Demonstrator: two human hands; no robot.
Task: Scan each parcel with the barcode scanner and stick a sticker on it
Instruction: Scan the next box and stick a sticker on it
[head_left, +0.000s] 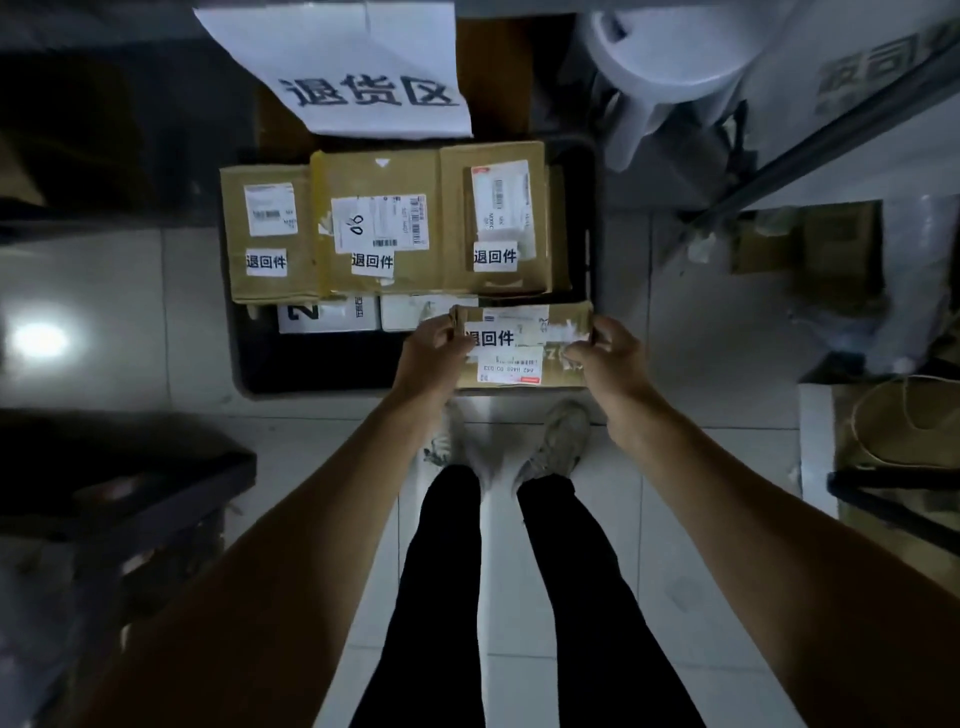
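- Parcel depot or courier station, returns corner.
- Paper sign (358, 78) at top centre reads 退货区 (returns area).
- Below it, mid frame, a black bin (584, 218) on the floor holds cardboard parcels (384, 228) with shipping labels and barcodes.
- White stickers (372, 261) on the parcels read 退回件 (returned item).
- More boxes (810, 239) at right, behind a metal rack bar (831, 124) running diagonally.
- White tile floor (519, 597); dim lighting; dark shelving at left edge.

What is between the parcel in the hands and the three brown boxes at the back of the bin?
In the head view, two white parcels lie between the held parcel and the three brown boxes, partly tucked under them.
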